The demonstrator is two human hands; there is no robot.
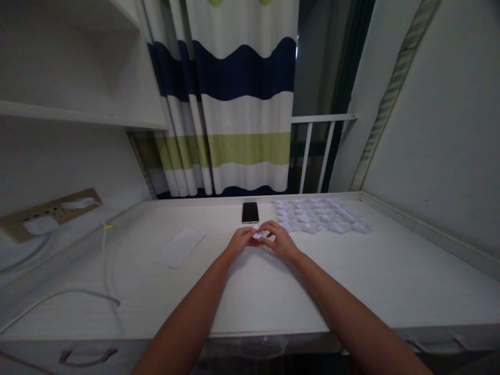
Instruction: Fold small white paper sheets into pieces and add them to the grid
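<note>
over the white desk (269, 307), holding a small folded white paper (257, 234) between left hand (238, 242) and right hand (280, 239), with fingers drawn in narrow around it; hard to make out its exact folds. just beyond, a dark phone (250, 212) lying flat. off to the right, rows of folded white pieces (312, 214); to the left, a flat white sheet (182, 247). farther back, a striped curtain (246, 114).

one left hand (239, 241), one right hand (283, 240), one folded piece (257, 234) between them; far right, over a dozen other pieces (311, 227), exact count unclear; one phone (250, 212); left, at least one sheet (180, 247), two plugs (40, 225).
</note>
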